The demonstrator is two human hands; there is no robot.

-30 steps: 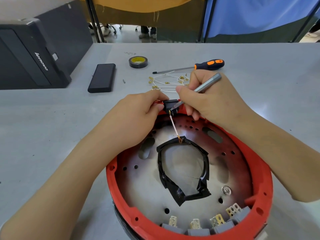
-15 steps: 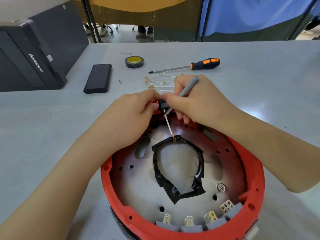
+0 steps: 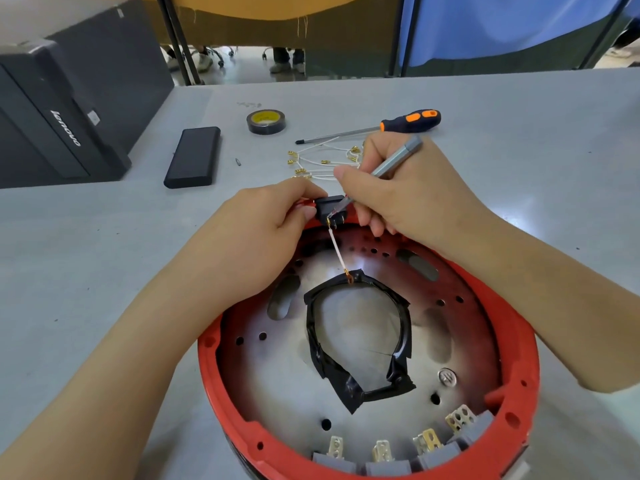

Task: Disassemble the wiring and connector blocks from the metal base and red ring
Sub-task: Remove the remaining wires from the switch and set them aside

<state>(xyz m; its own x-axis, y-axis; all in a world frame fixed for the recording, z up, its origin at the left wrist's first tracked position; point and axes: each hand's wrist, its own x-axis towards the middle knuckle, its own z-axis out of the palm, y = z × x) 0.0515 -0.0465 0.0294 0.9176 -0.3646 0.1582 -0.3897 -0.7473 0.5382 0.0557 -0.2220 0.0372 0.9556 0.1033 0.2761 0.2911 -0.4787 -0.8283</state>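
2 hands meet at the far rim of the red ring (image 3: 516,344), where a small black connector block (image 3: 331,206) sits between them. My left hand (image 3: 263,233) comes in from the left and pinches the block with thumb and forefinger curled round its left side. My right hand (image 3: 398,195) is curled round a slim grey metal tool (image 3: 394,161), gripped like a pen, and the tool's tip touches the top of the block. 1 thin pale wire (image 3: 337,249) runs from the block's underside down to a brass terminal at the top of the black taped wire loop (image 3: 360,337), which lies on the round metal base (image 3: 287,386) inside the ring. 4 grey connector blocks (image 3: 384,462) with brass tabs stand along the near inside edge of the ring.

Compared with 0.5 s ago, my grip on the block is unchanged, the wire is still attached at both ends, and the tool tip remains on the block; I can tell no clear shift in the tool's angle.

Beyond my hands on the tabletop (image 3: 104,271) lie loose white wires with brass terminals (image 3: 322,161), an orange-and-black screwdriver (image 3: 377,126), a roll of black tape (image 3: 266,121), a flat black case (image 3: 193,156) and a black computer case (image 3: 65,109) at the far left.
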